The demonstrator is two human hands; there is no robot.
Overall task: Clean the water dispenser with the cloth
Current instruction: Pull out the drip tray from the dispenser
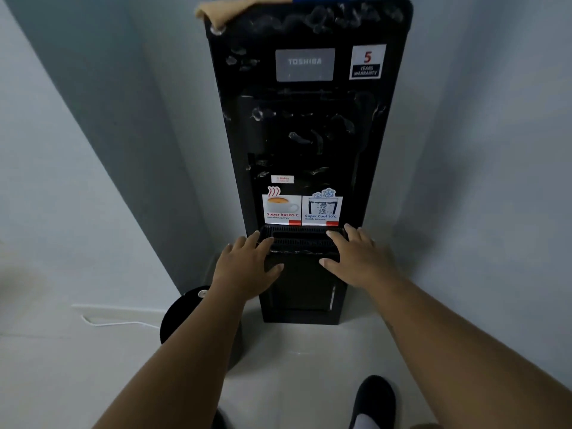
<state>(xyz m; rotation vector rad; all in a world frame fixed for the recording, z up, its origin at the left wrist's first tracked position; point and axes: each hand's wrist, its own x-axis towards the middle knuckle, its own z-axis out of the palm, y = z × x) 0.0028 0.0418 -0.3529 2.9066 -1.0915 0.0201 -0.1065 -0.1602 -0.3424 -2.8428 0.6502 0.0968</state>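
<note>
Against the grey wall (108, 150) I see the smeared black water dispenser (309, 134) standing upright. Low on its front juts the drip tray (301, 239). My left grip (244, 267) and right grip (359, 258) each pinch one end, fingers over the grille, thumbs under the lip. The cloth (223, 12) lies on the dispenser's top left corner.

Your left hand (244, 267) and your right hand (359, 258) sit at the two ends of the black slatted plastic drip tray (300, 239) on the tall black water dispenser (305, 144), fingers laid over the slats, thumbs below its front edge. You seem to be gripping it, though the dark plastic blurs the contact. White smears streak the glossy front. A crumpled beige cloth (216, 13) lies on its top left corner. A white cable (120, 323) trails along the pale floor near a round black object (179, 314).
</note>
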